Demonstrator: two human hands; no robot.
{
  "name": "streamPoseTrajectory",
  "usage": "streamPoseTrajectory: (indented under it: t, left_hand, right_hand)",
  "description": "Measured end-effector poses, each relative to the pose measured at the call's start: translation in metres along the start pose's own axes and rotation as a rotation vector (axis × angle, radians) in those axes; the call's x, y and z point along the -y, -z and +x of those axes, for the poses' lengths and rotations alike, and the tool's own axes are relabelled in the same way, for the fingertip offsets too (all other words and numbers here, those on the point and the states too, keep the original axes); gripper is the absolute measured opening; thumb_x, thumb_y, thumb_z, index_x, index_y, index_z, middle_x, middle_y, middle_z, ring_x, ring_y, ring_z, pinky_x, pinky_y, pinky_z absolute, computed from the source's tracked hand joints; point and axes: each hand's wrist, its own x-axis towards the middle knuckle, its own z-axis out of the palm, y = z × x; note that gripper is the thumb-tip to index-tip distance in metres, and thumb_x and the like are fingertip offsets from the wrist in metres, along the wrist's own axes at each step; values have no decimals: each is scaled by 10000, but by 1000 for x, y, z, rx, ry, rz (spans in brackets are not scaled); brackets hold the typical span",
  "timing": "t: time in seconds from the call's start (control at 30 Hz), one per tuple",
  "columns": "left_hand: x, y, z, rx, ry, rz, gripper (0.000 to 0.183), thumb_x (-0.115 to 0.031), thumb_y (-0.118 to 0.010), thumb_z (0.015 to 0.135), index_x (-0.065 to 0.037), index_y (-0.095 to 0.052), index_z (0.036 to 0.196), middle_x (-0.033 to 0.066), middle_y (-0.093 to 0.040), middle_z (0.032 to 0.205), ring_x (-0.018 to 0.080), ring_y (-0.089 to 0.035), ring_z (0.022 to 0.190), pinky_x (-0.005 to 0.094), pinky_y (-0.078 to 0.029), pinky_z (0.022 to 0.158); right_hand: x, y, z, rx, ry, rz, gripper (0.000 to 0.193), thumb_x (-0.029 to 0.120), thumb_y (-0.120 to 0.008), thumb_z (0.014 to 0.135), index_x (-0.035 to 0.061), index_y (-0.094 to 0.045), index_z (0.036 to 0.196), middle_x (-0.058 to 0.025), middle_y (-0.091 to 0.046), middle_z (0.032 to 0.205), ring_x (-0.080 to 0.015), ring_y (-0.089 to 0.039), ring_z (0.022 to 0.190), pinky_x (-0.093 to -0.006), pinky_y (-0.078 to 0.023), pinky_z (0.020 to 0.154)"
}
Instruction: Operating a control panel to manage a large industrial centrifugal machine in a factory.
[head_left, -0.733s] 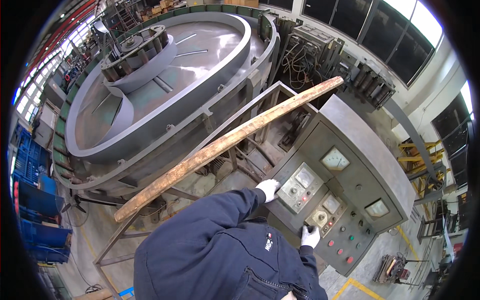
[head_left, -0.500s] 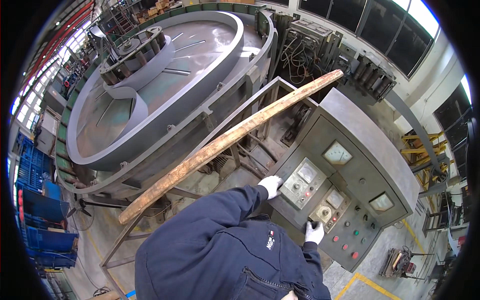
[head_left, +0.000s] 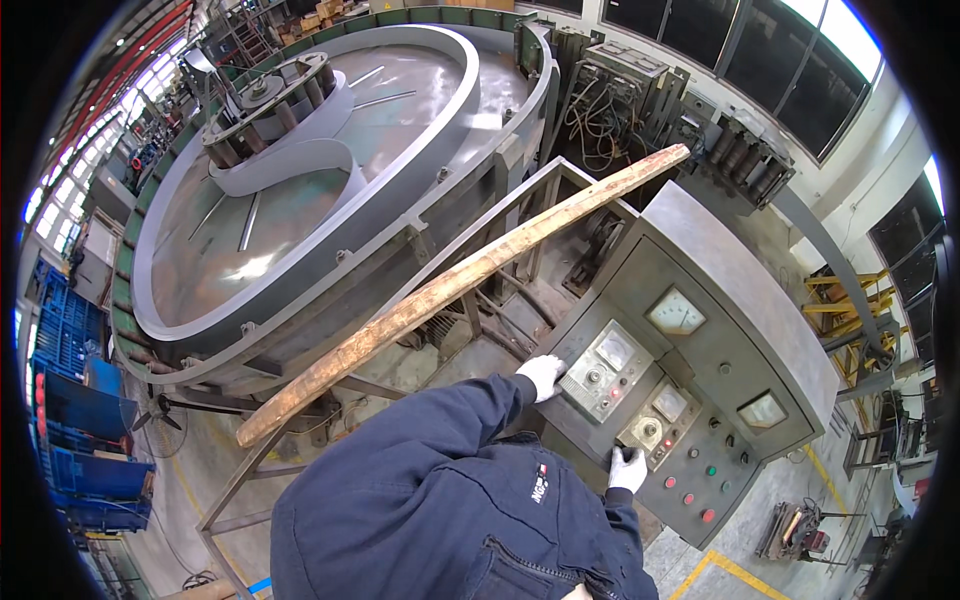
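Note:
A grey control console (head_left: pixel 745 330) with dials, knobs and buttons stands slanted in front of me. My left hand (head_left: pixel 543 377), in a white glove, lies curled over the console's left edge, beside the upper instrument panel (head_left: pixel 603 371). Lower down, my right hand (head_left: pixel 628 468), also gloved, has its fingers bent together at the corner of the lower instrument panel (head_left: pixel 656 424). A dark bit shows at those fingertips, too small to name. Beyond the console, a wide grey metal strip (head_left: pixel 290 165) loops around inside a large round machine (head_left: pixel 130 290) with a slotted floor.
A long rough wooden pole (head_left: pixel 460 280) slants across a metal frame (head_left: pixel 240 480) between me and the round machine. Blue racks (head_left: pixel 95 440) stand at far left. Cables (head_left: pixel 600 125) hang behind the console. A small machine (head_left: pixel 795 527) sits on the floor at right.
Inside the round machine, the strip's inner bend has shifted to the right and the floor slots have turned. Both hands keep their places on the console.

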Motion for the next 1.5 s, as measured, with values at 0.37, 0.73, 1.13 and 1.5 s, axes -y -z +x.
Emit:
streamPoseTrajectory:
  t: [0.37, 0.73, 1.13, 1.5]
  left_hand:
    - [-4, 6, -1, 37, 33, -31, 423, -266, -763, 837, -52, -732, 1200, 231, -723, 1159, 429, -678, 1150, 514, -550, 1004]
    - [1, -1, 0, 6, 25, -8, 419, -261, -781, 827, -45, -725, 1182, 236, -718, 1145, 436, -682, 1139, 521, -552, 993]
    - [-2, 2, 0, 18, 25, 3, 382, -253, -777, 840, -38, -732, 1152, 234, -724, 1166, 425, -686, 1155, 506, -546, 1019]
    - [6, -9, 1, -11, 16, 5, 428, -254, -782, 817, -37, -709, 1178, 238, -711, 1176, 438, -673, 1160, 526, -549, 1004]
  right_hand:
    - [-2, -3, -1, -16, -3, -8, 269, 219, -885, 839, 30, -697, 870, -156, -729, 787, -306, -678, 692, -424, -571, 730]
    - [-2, -3, 0, 0, 6, -6, 269, 212, -887, 842, 27, -693, 865, -147, -723, 778, -290, -671, 686, -420, -567, 724]
    - [0, -1, 0, -3, 18, -21, 267, 211, -883, 842, 24, -694, 864, -138, -726, 772, -264, -678, 681, -399, -573, 722]
    - [-1, -2, 0, -4, 26, -11, 267, 209, -886, 836, 31, -687, 858, -140, -708, 769, -296, -655, 683, -424, -562, 724]
